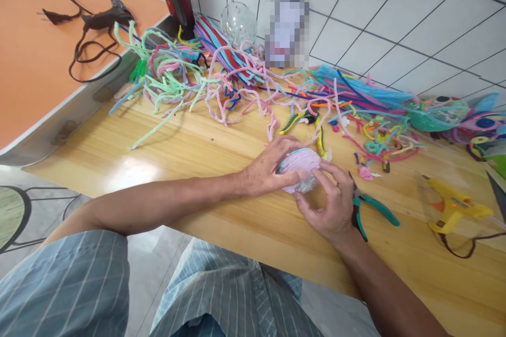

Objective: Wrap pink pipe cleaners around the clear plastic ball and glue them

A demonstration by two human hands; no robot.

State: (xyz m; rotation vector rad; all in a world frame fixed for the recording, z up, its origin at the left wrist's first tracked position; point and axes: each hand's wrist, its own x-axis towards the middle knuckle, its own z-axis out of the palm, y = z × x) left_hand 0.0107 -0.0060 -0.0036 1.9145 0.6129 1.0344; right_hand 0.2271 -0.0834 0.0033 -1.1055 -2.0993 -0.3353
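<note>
Between my hands, above the wooden table, is a clear ball partly covered in lavender pipe cleaners (302, 162), with a light blue strip along its upper edge. My left hand (266, 171) is wrapped around its left side, thumb across the front. On the right side, my right hand (332, 202) grips the ball with bent fingers and thumb at its edge. Green-handled pliers (377, 208) lie just beside my right hand. Beyond the ball are yellow-and-black handled pliers (320, 137), partly hidden by loose pipe cleaners.
Tangled green pipe cleaners (169, 81) and blue bundles (356, 87) line the table's back. A phone (286, 29) leans on the tiled wall near a clear ball (238, 23). To the right lies a yellow glue gun (454, 202); a black corded tool (108, 18) is on the orange surface.
</note>
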